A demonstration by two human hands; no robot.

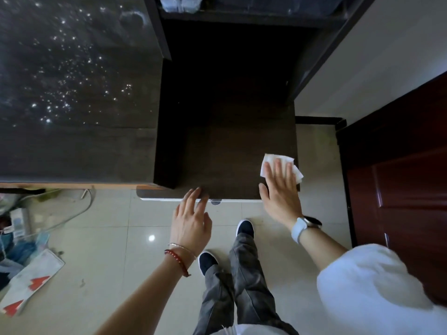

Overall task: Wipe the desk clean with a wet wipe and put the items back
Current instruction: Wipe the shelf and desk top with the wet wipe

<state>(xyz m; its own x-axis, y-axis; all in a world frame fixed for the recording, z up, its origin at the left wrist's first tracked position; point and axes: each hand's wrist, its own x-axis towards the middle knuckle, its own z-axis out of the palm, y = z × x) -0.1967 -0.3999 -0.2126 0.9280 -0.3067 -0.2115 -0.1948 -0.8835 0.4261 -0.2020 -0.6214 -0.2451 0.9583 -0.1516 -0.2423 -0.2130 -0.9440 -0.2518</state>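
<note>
White wipe under a flat palm

Right hand (280,189) spread open, pressing wet wipe (271,160) at table's (229,146) right front corner; left hand (191,218) empty, fingertips on front edge.

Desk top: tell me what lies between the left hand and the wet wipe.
In the head view, only bare dark desk surface lies between the left hand at the front edge and the wet wipe under the right hand.

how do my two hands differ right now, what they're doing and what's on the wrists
The right hand lies flat on the wet wipe at the desk's near right corner; the left hand holds nothing, fingers at the front edge. The right wrist wears a watch, the left bracelets. Both are open.
</note>
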